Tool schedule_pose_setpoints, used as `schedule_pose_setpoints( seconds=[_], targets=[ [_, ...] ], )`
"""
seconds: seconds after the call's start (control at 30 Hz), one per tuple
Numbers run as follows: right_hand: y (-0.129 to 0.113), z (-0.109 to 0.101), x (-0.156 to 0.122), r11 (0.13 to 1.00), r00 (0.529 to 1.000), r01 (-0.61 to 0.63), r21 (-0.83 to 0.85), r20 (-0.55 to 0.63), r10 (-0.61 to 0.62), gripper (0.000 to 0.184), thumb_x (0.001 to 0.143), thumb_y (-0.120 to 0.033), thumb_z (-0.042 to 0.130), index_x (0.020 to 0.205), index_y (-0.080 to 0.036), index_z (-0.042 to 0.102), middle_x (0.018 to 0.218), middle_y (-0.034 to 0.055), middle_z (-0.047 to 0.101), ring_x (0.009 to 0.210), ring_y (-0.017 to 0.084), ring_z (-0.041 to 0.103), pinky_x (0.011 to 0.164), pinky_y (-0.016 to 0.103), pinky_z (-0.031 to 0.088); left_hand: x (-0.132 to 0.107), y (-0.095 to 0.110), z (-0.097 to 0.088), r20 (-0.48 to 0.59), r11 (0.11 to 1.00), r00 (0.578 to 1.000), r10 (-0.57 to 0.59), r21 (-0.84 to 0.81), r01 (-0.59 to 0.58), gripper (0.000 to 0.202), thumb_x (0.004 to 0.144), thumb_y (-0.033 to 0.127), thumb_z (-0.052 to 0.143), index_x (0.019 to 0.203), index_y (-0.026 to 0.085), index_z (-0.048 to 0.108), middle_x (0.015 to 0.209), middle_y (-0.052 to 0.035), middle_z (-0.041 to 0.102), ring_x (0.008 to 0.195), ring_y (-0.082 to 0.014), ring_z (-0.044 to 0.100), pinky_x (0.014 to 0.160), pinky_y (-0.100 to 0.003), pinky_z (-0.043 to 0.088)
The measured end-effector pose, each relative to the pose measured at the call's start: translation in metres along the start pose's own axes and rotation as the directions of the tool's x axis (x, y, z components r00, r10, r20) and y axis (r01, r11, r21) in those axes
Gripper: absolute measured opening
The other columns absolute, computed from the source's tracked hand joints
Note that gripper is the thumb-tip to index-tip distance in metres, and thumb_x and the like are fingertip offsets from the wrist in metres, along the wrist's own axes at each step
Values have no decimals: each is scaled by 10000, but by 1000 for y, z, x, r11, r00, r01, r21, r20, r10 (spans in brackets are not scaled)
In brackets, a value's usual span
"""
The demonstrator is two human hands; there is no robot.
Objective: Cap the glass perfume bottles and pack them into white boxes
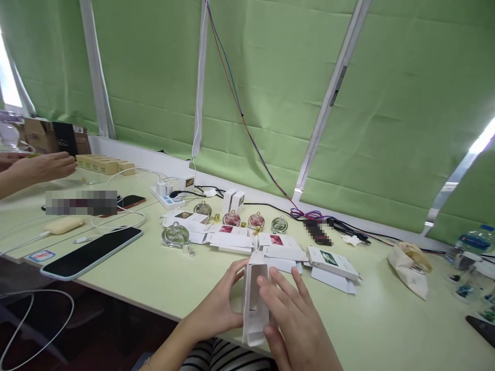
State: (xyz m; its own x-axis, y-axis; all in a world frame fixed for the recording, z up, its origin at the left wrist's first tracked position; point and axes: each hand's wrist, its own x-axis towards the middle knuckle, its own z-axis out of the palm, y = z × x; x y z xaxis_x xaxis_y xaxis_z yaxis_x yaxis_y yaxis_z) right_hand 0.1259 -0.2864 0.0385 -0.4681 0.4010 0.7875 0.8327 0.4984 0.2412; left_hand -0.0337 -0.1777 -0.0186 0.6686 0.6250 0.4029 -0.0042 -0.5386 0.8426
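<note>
In front of me stands a small white paper box (257, 330), its open side facing me and its inside in view. My left hand (216, 304) grips the box's left side between thumb and fingers. My right hand (297, 319) lies against its right edge, fingers spread, with the index fingertip over the opening. Just beyond lie several white cartons with open flaps, among them one with a red picture (276, 240) and one with a green picture (330, 259). Behind them are round glass bottles, including a clear green one (175, 235) and a red one (256, 221).
A phone (93, 252) and a power strip (167, 197) with cables are on the left. Another person's hand (48, 167) is at far left, near yellow boxes (102, 164). A cloth pouch (409, 268) and a water bottle (475, 241) are at right. Loose cables run along the back.
</note>
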Motion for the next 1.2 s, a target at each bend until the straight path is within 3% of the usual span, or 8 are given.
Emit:
schedule_pose_setpoints(
  seconds=[0.23,0.43,0.6,0.77,0.9,1.03,1.13,1.2],
  targets=[
    [-10,15,-2,993,996,-88,74,-22,90,229,809,-93,410,883,-186,606,878,10,711,978,138,621,1147,351,107,0,0,1,-12,999,999,41,21,-41,855,653,167,734,1345,299,250,1403,-86,334,1262,-304,374,1020,-432,378],
    [-14,12,-3,996,982,-93,-16,162,94,323,902,-384,338,1052,-245,588,870,9,698,1028,232,602,1089,499,-136,-1,2,-1,-17,980,993,114,165,-110,737,734,242,665,1350,246,261,1388,-113,358,1253,-309,383,1045,-449,343],
    [-25,24,-9,985,968,-154,-75,191,166,485,844,-527,386,1223,-250,505,913,49,701,1066,296,570,1056,550,-161,0,-2,1,-47,980,995,91,179,-81,768,688,213,687,1338,234,279,1386,-109,361,1273,-299,356,1057,-447,331],
    [-29,32,-8,967,939,-245,-65,231,254,466,833,-348,493,1280,-226,447,874,43,682,907,226,611,1064,556,-143,1,-2,2,-62,980,994,93,182,-81,753,678,168,670,1331,232,300,1376,-107,377,1267,-291,364,1058,-435,333],
    [-23,30,-9,966,965,-252,-56,56,255,483,803,-171,497,1278,-227,437,1157,99,579,1162,279,474,1070,614,27,1,-2,3,-103,989,994,23,145,-8,782,651,152,690,1325,241,304,1362,-94,401,1255,-294,383,1047,-441,341],
    [-22,43,-16,795,792,-582,169,-100,602,643,786,-219,553,1356,-191,259,1323,169,405,1243,312,397,981,545,367,2,-4,3,-245,988,963,-117,67,138,849,587,178,741,1320,224,316,1299,-103,476,1190,-329,447,997,-469,380],
    [-25,65,-23,572,640,-740,354,108,761,750,757,-283,603,1378,-156,203,1329,188,429,1195,310,472,899,468,475,3,-3,2,-248,983,956,-159,45,175,848,593,171,726,1334,213,315,1290,-112,491,1174,-338,459,981,-476,388],
    [-24,77,-28,486,628,-742,461,226,745,742,722,-293,645,1349,-144,277,1261,176,515,1111,302,552,829,408,523,2,-1,1,-122,992,988,-97,67,106,837,620,164,699,1355,222,304,1333,-109,457,1195,-325,443,1003,-461,368]
  ],
)
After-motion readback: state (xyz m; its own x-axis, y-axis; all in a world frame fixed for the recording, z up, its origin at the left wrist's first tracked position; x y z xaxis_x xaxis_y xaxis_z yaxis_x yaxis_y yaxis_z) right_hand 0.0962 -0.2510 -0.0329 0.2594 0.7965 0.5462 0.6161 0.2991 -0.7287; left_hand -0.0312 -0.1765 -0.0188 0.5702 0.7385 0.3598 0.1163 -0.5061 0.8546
